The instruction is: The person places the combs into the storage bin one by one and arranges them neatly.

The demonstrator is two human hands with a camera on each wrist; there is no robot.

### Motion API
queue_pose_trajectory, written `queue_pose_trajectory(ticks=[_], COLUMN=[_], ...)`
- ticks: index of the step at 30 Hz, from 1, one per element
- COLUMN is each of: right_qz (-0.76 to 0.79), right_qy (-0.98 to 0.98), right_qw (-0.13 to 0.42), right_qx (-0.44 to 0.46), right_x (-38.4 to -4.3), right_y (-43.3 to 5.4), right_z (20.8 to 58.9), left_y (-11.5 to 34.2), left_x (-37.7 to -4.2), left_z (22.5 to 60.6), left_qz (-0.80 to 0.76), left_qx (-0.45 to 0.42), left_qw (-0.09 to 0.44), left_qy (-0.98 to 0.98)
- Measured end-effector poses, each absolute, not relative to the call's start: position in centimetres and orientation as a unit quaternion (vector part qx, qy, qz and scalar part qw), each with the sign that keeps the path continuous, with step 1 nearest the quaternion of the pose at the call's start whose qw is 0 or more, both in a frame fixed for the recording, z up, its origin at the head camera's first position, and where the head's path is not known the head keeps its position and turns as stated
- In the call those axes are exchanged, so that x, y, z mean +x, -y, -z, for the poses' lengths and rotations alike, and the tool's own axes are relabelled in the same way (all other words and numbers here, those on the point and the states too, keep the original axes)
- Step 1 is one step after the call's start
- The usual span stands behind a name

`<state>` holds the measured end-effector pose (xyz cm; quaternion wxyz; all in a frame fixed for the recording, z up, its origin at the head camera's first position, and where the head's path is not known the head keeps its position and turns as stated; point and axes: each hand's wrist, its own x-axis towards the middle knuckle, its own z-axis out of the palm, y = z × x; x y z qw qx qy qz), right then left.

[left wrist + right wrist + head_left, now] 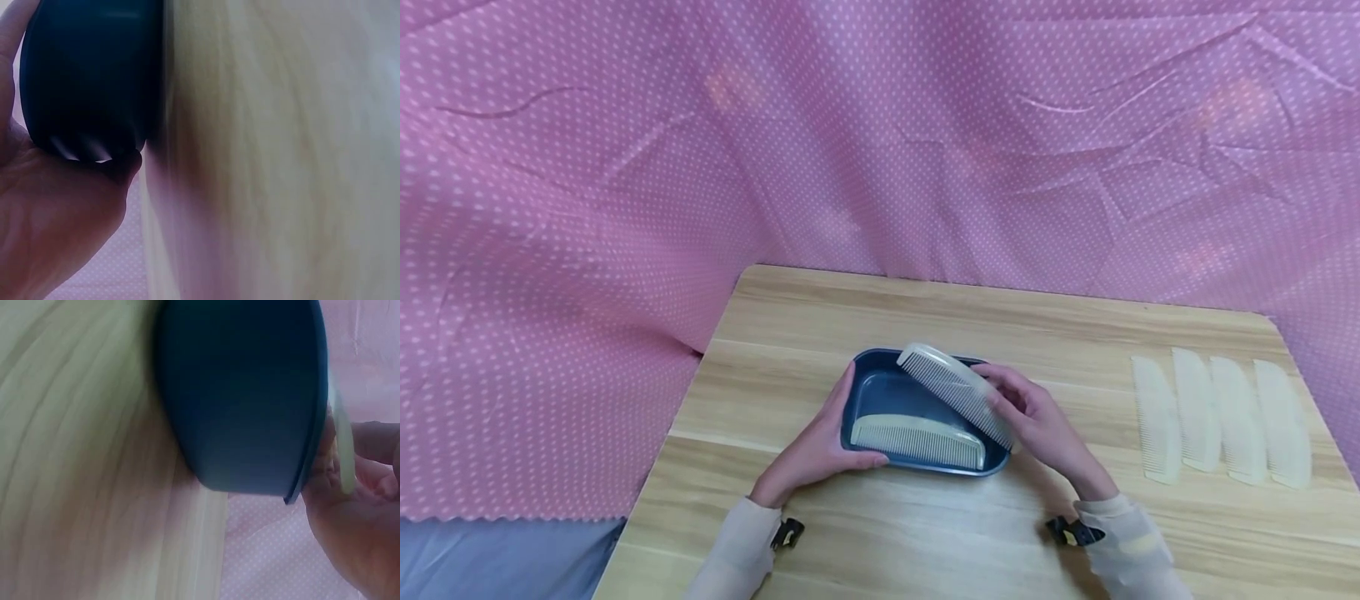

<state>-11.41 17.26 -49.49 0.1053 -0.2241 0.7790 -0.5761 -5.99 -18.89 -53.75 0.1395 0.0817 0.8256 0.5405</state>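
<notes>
While the left hand (816,448) gripped the left end of the tray (880,393), the right hand (1043,423) held a comb above it in the head view. The blue tray sat just below the centre of the frame, on the wooden table (925,546). One comb lay inside it, the lower comb (917,440), along the near wall, its teeth toward the bottom of the frame; the bare floor of the tray showed behind it. The held comb (958,393) slanted across the opening, from the far rim down to the tray's right end, its teeth toward the lower left. The right thumb and fingers pinched it near its lower right end. The left thumb lay along the near rim, with the other fingers at the tray's left wall. Four more combs (1238,421) stood side by side in a row on the table at the right of the frame. Pink dotted cloth (850,150) filled the upper part.

In the left wrist view, the tray's dark outer wall took up the upper left, with the left hand wrapped about its end; its contents were hidden there.

In the right wrist view, the outer wall filled the upper middle. The held comb appeared edge-on at the right, past the rim, between the right thumb and fingers.
</notes>
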Motion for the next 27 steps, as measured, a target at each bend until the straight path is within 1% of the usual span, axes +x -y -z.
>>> queue_pose_trajectory(ticks=[7, 11, 27], right_qz=[0.568, 0.565, 0.485], right_qy=[-0.770, -0.768, -0.797], right_qw=[0.150, 0.166, 0.195], right_qx=[-0.249, -0.252, -0.304], right_x=[-11.3, -11.3, -11.8], right_y=[-16.0, -15.6, -13.6], right_z=[49.1, 49.0, 49.3], left_y=[18.9, 18.9, 18.9], left_x=[-5.9, -5.9, -6.0], left_z=[53.6, 53.6, 53.9], left_qz=[-0.545, -0.548, -0.554], left_qx=[0.079, 0.081, 0.089], left_qw=[0.143, 0.140, 0.137], left_qy=[-0.823, -0.820, -0.816])
